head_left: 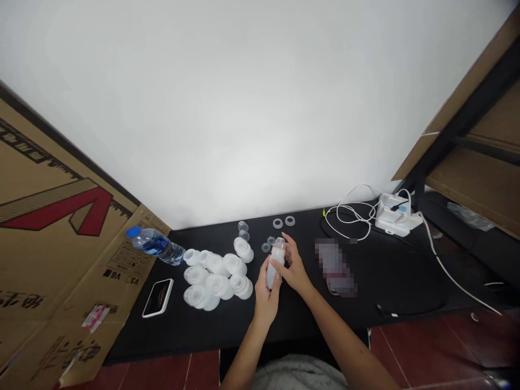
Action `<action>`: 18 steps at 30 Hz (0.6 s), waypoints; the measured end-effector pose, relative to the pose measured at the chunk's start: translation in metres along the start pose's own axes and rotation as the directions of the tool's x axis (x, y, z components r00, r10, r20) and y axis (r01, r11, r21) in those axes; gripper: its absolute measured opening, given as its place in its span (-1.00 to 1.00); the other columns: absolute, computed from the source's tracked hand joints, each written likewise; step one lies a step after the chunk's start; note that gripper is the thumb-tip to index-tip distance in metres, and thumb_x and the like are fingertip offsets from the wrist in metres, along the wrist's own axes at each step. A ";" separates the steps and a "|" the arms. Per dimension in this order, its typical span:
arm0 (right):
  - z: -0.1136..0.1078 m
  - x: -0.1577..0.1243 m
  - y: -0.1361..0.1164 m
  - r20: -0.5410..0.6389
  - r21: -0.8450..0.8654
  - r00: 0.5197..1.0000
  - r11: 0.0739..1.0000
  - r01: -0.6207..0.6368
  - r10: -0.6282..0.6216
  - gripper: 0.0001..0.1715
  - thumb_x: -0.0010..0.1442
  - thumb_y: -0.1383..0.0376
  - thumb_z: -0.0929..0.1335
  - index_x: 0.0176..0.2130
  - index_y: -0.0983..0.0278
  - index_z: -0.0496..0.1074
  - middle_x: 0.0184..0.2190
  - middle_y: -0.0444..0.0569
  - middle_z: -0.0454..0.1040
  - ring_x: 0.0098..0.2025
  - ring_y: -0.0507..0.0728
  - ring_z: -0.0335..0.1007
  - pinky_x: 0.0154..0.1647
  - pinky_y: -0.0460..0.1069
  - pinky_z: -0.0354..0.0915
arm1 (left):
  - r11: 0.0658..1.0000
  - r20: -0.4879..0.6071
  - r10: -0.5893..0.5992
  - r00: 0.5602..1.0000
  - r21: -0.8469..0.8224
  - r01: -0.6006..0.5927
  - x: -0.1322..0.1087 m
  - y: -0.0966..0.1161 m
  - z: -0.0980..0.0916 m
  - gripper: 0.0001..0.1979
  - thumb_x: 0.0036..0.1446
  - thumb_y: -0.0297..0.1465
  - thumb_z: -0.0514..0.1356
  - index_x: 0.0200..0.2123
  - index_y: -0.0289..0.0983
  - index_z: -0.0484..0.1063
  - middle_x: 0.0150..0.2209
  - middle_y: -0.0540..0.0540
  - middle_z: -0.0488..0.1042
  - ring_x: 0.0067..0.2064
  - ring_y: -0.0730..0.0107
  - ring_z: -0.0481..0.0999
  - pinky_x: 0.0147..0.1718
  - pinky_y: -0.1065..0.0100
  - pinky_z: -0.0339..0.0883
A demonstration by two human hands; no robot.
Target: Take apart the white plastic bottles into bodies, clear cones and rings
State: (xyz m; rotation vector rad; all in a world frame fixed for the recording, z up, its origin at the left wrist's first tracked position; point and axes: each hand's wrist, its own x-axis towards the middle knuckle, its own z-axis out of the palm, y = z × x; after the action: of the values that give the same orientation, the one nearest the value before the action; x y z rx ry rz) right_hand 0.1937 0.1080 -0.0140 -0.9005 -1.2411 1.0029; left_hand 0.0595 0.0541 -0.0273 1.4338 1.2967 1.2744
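Observation:
Between my two hands is a whitish baby bottle [274, 268] with a clear cap, tilted slightly to the right at its top. My left hand [266, 295] is wrapped round its lower body. My right hand [293, 266] closes on its upper part from the right side. Several similar white bottles [219, 284] stand grouped to the left of my hands. Two clear domed caps [242, 226] lie behind that group. Two pale rings [278, 223] rest near the wall, and small clear discs [266, 247] lie just left of the held bottle's top.
A water bottle [156, 245] with a blue cap leans at the left by a cardboard box [52, 260]. A phone [158, 298] lies on the black table [179, 338]. To the right are a blurred-out object [335, 268], white cables [351, 208] and a power strip [393, 216].

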 end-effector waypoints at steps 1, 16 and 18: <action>-0.001 0.001 -0.001 0.007 -0.007 1.000 1.000 -0.001 0.001 -0.10 0.29 0.12 0.55 0.45 0.07 0.21 0.10 0.05 0.60 0.05 0.24 0.64 0.14 0.17 0.54 | 1.000 -0.002 0.001 1.000 0.006 -0.001 0.000 -0.001 0.000 -0.39 0.50 -0.01 0.16 0.44 -0.18 0.33 0.41 -0.29 0.44 0.46 -0.07 0.41 0.44 -0.09 0.28; 0.002 0.003 -0.016 -0.017 0.181 0.986 0.971 -0.157 0.163 -0.32 0.37 -0.08 0.47 0.30 0.08 0.28 -0.07 0.06 0.69 -0.09 0.30 0.70 -0.14 0.14 0.59 | 0.996 0.012 0.079 0.997 0.043 -0.079 0.000 0.008 0.003 -0.44 0.51 -0.13 0.20 0.45 -0.14 0.28 0.42 -0.29 0.38 0.46 -0.06 0.39 0.45 -0.11 0.24; 0.000 0.005 -0.018 -0.031 0.212 0.981 0.961 -0.179 0.189 -0.31 0.36 -0.09 0.47 0.29 0.09 0.28 -0.11 0.04 0.70 -0.16 0.29 0.70 -0.21 0.12 0.58 | 0.996 0.017 0.077 0.997 0.045 -0.078 0.001 0.009 0.003 -0.45 0.51 -0.14 0.20 0.45 -0.15 0.29 0.42 -0.29 0.39 0.46 -0.07 0.39 0.45 -0.11 0.23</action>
State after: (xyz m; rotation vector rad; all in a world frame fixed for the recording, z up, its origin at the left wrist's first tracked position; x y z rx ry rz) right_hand 0.1956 0.1073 0.0042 -0.8822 -1.0012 1.2263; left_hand 0.0638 0.0542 -0.0185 1.5363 1.2788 1.2889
